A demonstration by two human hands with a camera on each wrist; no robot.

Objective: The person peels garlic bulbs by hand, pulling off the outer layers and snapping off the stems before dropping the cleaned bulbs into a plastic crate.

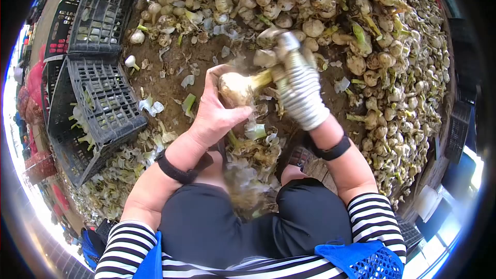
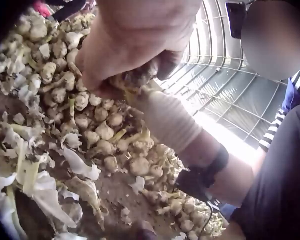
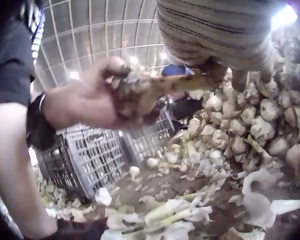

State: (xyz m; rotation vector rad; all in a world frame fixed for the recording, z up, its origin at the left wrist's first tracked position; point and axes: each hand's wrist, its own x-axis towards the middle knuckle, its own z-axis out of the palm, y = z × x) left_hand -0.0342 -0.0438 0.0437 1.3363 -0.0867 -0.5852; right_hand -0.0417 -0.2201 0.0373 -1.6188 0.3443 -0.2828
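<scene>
A: In the head view, what is the bare left hand (image 1: 213, 116) doing?

B: Its grip is grasping a garlic bulb (image 1: 234, 89), the thumb curving along the near side and the fingers wrapping the left and far sides.

A: Where is this bulb sitting?

B: It is being held above the dirt floor (image 1: 170, 87), between the two hands, with its stem (image 1: 262, 78) pointing right.

A: And the gloved right hand (image 1: 299, 90)?

B: It is meeting the right end of the stem. Its fingers are blurring, so one cannot tell whether this grip is clenching the stem.

A: What is surrounding the hands?

B: A heap of garlic (image 1: 398, 90) is covering the far and right parts of the floor. Two dark crates (image 1: 124, 134) are standing at the left, and pale peelings (image 1: 151, 106) are lying beside the nearer one. Dark bands (image 1: 173, 169) are encircling both wrists.
</scene>
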